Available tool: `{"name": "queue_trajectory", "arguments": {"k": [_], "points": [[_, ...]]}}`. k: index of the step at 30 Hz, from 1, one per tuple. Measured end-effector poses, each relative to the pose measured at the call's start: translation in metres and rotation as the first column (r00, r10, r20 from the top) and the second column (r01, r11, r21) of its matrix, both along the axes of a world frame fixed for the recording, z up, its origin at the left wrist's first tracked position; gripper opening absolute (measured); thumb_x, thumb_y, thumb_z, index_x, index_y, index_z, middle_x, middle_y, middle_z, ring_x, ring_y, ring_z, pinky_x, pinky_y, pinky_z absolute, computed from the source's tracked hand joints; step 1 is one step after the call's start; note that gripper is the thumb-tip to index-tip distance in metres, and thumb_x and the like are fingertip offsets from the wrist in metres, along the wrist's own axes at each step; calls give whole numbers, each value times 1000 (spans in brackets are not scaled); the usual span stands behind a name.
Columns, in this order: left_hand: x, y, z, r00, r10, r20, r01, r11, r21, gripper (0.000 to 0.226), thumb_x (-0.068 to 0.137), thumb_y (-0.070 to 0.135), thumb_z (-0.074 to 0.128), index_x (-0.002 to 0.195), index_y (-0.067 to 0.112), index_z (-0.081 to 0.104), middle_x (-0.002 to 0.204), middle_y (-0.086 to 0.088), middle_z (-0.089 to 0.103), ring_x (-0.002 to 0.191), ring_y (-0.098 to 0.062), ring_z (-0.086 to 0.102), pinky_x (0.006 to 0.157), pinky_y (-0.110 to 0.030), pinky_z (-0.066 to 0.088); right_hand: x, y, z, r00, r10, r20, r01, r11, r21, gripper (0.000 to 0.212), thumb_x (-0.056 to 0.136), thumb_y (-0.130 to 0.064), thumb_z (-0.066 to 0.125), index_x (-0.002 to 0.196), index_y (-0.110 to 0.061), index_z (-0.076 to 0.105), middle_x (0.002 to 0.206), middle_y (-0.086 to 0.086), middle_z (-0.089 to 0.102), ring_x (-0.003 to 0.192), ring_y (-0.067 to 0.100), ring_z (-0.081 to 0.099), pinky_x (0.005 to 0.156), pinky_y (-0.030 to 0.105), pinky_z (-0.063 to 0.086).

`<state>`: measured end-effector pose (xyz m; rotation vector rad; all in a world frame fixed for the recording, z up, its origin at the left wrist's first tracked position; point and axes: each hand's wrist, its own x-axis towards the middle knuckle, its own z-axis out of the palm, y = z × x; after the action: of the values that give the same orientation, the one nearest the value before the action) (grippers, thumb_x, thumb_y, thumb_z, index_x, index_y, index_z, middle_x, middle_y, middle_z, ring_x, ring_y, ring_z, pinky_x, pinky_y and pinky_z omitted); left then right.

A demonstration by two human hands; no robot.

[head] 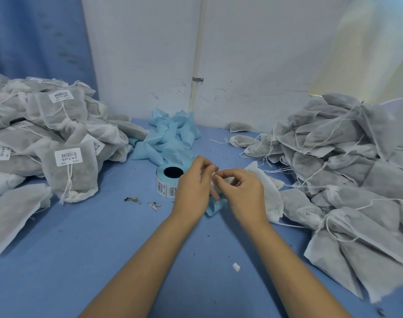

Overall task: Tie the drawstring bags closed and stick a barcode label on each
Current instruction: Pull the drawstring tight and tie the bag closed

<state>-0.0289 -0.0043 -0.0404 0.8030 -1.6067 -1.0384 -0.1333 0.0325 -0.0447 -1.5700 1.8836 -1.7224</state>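
**A:** What can be read there?

**B:** Far to the left of the left hand (193, 187), the pile of labelled bags (46, 134) carries white barcode labels (68, 157). Each has black bars above a row of dark characters, too blurred to make out. The label roll (168, 183) stands on the table just left of that hand, partly behind it. Its outer labels show the same bars and characters, equally unreadable. Beyond the roll lies a heap of blue backing paper (170, 138).

**A:** And the hands?

**B:** They are held close together over the blue table (104, 249). The left hand's thumb and fingertips pinch the thin white drawstring (214, 172). The right hand (242, 191) pinches the same string just beside them, its other fingers curled. A curl of blue backing strip (215, 207) lies beneath and between the hands.

**A:** Where is the bag being tied?

**B:** The bag (269, 193) lies on the table under the right hand, reaching out to its right. It is white non-woven fabric and looks paler than the others. Its neck is hidden behind the right hand.

**A:** And further right?

**B:** Well to the right of that hand is the heap of grey bags (345, 168). Their dark filling shows through the fabric, and white strings trail loose from them.
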Motion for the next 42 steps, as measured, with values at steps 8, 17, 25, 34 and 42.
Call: {"name": "queue_trajectory", "arguments": {"k": [8, 17, 25, 34, 42], "points": [[-2, -4, -1, 979, -72, -191, 94, 989, 110, 16, 98, 9, 48, 84, 15, 52, 81, 1, 69, 67, -5, 66, 62, -17, 51, 8, -3, 6, 978, 8, 208, -17, 999, 41, 17, 77, -9, 72, 69, -20, 64, 91, 2, 60, 70, 4, 62, 70, 19, 51], [5, -7, 1, 995, -57, -80, 61, 997, 47, 13, 93, 10, 58, 82, 15, 63, 74, 7, 66, 66, 0, 62, 70, -20, 48, 5, 2, 23, 420, 247, 873, -420, 906, -54, 23, 89, -13, 50, 68, -15, 61, 63, -5, 60, 57, 6, 54, 58, 18, 38], [8, -6, 1, 999, -33, -20, 34, 999, 42, 9, 90, 13, 61, 84, 16, 67, 77, 3, 67, 71, -11, 58, 75, -28, 47, 0, -1, 21, 183, 351, 918, -405, 878, -255, 10, 69, -18, 61, 74, -13, 54, 68, -3, 51, 61, 9, 48, 55, 17, 36], [9, -8, -2, 1000, -23, 20, 23, 1000, 4, 9, 90, 18, 63, 81, 17, 68, 73, 7, 65, 64, -3, 52, 69, -22, 44, -1, -1, 17, 130, 416, 900, -332, 874, -356, 10, 69, -17, 63, 76, -17, 55, 69, -8, 53, 59, 7, 50, 54, 17, 40], [8, -10, -1, 991, 37, 125, -25, 995, -96, 10, 89, 15, 60, 85, 22, 65, 83, 13, 64, 76, -1, 51, 72, -20, 41, -1, 0, 17, 111, 453, 885, -361, 848, -389, 8, 70, -19, 65, 72, -19, 57, 70, -7, 52, 61, 8, 51, 57, 18, 40]]}}
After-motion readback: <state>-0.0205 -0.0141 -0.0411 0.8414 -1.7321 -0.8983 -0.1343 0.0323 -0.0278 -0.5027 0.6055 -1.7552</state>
